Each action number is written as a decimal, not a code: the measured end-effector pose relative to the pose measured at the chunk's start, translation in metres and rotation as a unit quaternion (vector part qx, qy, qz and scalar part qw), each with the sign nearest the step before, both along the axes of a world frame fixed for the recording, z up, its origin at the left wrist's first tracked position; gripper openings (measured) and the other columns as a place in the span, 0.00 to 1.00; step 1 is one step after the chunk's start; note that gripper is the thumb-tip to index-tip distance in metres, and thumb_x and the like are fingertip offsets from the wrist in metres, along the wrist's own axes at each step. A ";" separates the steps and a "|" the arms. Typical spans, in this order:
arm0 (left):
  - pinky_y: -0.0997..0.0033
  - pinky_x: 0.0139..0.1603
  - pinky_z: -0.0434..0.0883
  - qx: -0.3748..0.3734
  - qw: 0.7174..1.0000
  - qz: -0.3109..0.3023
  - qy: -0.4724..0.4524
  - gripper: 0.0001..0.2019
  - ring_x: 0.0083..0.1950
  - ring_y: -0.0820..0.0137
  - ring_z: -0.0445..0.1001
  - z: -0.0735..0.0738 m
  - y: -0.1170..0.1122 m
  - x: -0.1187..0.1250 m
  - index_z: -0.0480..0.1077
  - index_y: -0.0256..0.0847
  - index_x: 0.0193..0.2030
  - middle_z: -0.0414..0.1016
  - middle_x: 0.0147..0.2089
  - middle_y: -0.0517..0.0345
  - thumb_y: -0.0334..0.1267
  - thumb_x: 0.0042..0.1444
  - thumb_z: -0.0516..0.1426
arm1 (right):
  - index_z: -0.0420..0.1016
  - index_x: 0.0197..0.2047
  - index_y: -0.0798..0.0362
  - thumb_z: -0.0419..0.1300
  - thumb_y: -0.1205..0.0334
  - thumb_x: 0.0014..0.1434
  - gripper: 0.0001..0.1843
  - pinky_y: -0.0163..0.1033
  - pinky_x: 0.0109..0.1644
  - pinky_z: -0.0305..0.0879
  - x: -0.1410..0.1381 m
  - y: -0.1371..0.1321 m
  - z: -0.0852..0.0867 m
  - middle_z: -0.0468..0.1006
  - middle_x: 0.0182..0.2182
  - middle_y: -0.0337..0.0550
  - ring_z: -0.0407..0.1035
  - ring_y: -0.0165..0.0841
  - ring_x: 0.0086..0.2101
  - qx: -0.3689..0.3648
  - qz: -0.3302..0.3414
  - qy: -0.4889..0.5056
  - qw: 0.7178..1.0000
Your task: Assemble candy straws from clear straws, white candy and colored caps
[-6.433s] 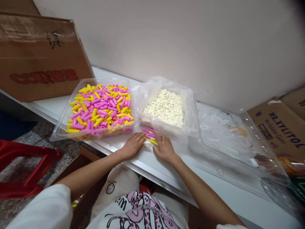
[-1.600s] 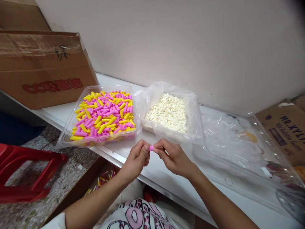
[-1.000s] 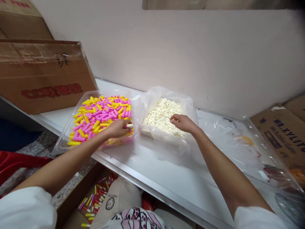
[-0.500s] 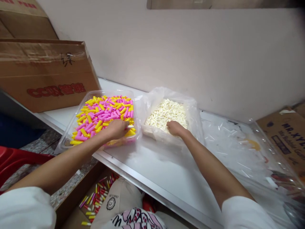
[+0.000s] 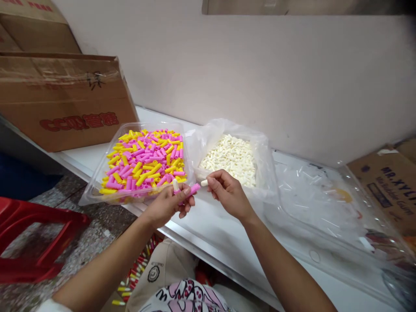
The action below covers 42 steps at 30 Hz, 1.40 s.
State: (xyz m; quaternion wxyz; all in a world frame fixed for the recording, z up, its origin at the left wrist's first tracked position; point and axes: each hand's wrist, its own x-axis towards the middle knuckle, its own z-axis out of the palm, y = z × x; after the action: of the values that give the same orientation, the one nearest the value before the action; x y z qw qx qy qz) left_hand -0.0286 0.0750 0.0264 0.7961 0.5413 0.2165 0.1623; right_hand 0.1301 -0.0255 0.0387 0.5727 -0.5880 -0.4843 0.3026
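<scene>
My left hand is closed on a pink tube, and a second tube with a white tip stands up between its fingers. My right hand pinches a small white piece and holds it just right of the pink tube's open end. Both hands hover over the white shelf, in front of a clear tray of pink and yellow tubes. A bag-lined tray of white pieces stands to its right.
Cardboard boxes lean at the back left. A large clear plastic tray lies on the right, with another printed box behind it. A red stool stands on the floor to the left. Finished pink and yellow sticks lie below the shelf.
Both hands have drawn back from the trays toward me. The left came away with a pink tube, the right with a white piece, and the two now meet over the shelf.
</scene>
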 end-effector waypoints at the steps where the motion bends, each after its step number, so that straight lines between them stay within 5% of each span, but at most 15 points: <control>1: 0.79 0.18 0.58 -0.008 1.000 -0.010 -0.005 0.17 0.22 0.78 0.64 0.001 -0.005 0.000 0.67 0.37 0.32 0.71 0.28 0.57 0.50 0.49 0.63 | 0.66 0.35 0.51 0.55 0.47 0.60 0.14 0.32 0.26 0.60 -0.002 -0.002 -0.001 0.70 0.24 0.35 0.61 0.24 0.22 0.001 0.002 0.001 1.000; 8: 0.80 0.17 0.44 0.012 0.998 -0.057 -0.007 0.17 0.18 0.83 0.43 0.010 -0.016 -0.005 0.69 0.36 0.32 0.50 0.19 0.70 0.51 0.52 0.60 | 0.66 0.35 0.50 0.52 0.50 0.63 0.13 0.32 0.27 0.61 -0.003 -0.019 0.009 0.70 0.26 0.35 0.63 0.25 0.23 -0.003 0.048 -0.072 0.996; 12: 0.78 0.18 0.45 0.056 0.998 -0.026 -0.010 0.17 0.18 0.82 0.46 0.004 -0.021 -0.007 0.70 0.37 0.32 0.47 0.19 0.70 0.51 0.54 0.58 | 0.67 0.35 0.50 0.51 0.52 0.64 0.11 0.32 0.28 0.61 -0.012 -0.026 0.006 0.70 0.25 0.35 0.64 0.25 0.24 0.007 0.039 -0.116 0.992; 19: 0.77 0.18 0.51 0.110 0.993 -0.032 0.017 0.19 0.18 0.80 0.54 -0.001 -0.032 -0.006 0.66 0.38 0.29 0.57 0.19 0.66 0.54 0.55 0.55 | 0.67 0.37 0.50 0.52 0.53 0.63 0.10 0.33 0.28 0.62 -0.021 -0.027 -0.009 0.71 0.24 0.35 0.65 0.26 0.24 -0.017 0.044 -0.108 0.993; 23: 0.75 0.22 0.60 0.209 0.976 -0.054 0.033 0.15 0.25 0.74 0.65 0.017 0.004 -0.001 0.64 0.41 0.34 0.68 0.29 0.59 0.51 0.54 0.57 | 0.67 0.48 0.50 0.56 0.50 0.60 0.17 0.35 0.34 0.66 0.019 -0.018 0.010 0.75 0.30 0.39 0.68 0.28 0.29 -0.018 0.075 -0.129 0.989; 25: 0.75 0.25 0.61 0.311 0.946 0.003 0.091 0.12 0.27 0.73 0.65 0.023 0.035 0.006 0.64 0.41 0.35 0.67 0.29 0.61 0.48 0.54 0.57 | 0.67 0.49 0.51 0.54 0.49 0.60 0.19 0.36 0.34 0.66 0.054 -0.008 0.015 0.76 0.33 0.41 0.69 0.29 0.29 -0.037 0.005 -0.128 0.991; 27: 0.75 0.27 0.59 0.456 0.870 0.034 0.183 0.08 0.29 0.71 0.65 0.021 0.067 0.018 0.65 0.40 0.36 0.68 0.29 0.60 0.42 0.53 0.56 | 0.69 0.44 0.53 0.53 0.51 0.60 0.16 0.36 0.34 0.66 0.092 0.006 0.013 0.76 0.33 0.43 0.69 0.30 0.29 -0.105 -0.085 -0.180 0.974; 30: 0.73 0.28 0.58 0.618 0.724 -0.047 0.303 0.05 0.31 0.68 0.68 0.010 0.099 0.036 0.68 0.40 0.34 0.71 0.29 0.57 0.37 0.50 0.55 | 0.73 0.41 0.54 0.52 0.59 0.60 0.12 0.35 0.36 0.63 0.137 0.028 -0.003 0.78 0.37 0.45 0.70 0.32 0.33 -0.248 -0.124 -0.344 0.897; 32: 0.72 0.29 0.58 0.642 0.686 -0.084 0.332 0.05 0.31 0.66 0.70 0.001 0.109 0.045 0.69 0.40 0.29 0.72 0.28 0.55 0.38 0.49 0.56 | 0.73 0.46 0.54 0.51 0.64 0.60 0.14 0.34 0.38 0.61 0.151 0.041 -0.018 0.78 0.42 0.47 0.70 0.33 0.38 -0.316 -0.077 -0.446 0.834; 34: 0.72 0.29 0.59 0.638 0.689 -0.082 0.335 0.06 0.31 0.65 0.71 -0.004 0.111 0.049 0.68 0.39 0.26 0.72 0.26 0.54 0.39 0.49 0.56 | 0.72 0.51 0.52 0.52 0.67 0.58 0.18 0.33 0.38 0.60 0.154 0.052 -0.032 0.76 0.46 0.47 0.70 0.35 0.42 -0.352 -0.024 -0.501 0.790; 37: 0.72 0.30 0.61 0.618 0.714 -0.067 0.324 0.09 0.30 0.66 0.71 -0.002 0.108 0.043 0.67 0.39 0.28 0.71 0.27 0.55 0.41 0.54 0.52 | 0.75 0.48 0.50 0.58 0.67 0.53 0.18 0.33 0.35 0.58 0.151 0.063 -0.049 0.74 0.48 0.48 0.69 0.38 0.43 -0.368 0.021 -0.520 0.770; 42: 0.70 0.30 0.68 0.299 0.940 0.016 0.161 0.18 0.30 0.69 0.71 0.014 0.081 0.018 0.68 0.36 0.34 0.72 0.30 0.56 0.53 0.54 0.55 | 0.75 0.38 0.55 0.59 0.65 0.53 0.08 0.34 0.33 0.56 0.154 0.064 -0.056 0.76 0.41 0.50 0.69 0.37 0.39 -0.362 0.035 -0.534 0.763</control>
State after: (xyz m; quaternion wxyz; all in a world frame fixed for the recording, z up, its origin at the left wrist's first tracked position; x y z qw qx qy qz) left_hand -0.0104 0.1564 0.0407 0.5490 0.7700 0.2919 0.1434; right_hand 0.2840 0.0384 -0.0172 -0.0453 -0.8007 -0.5866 0.1129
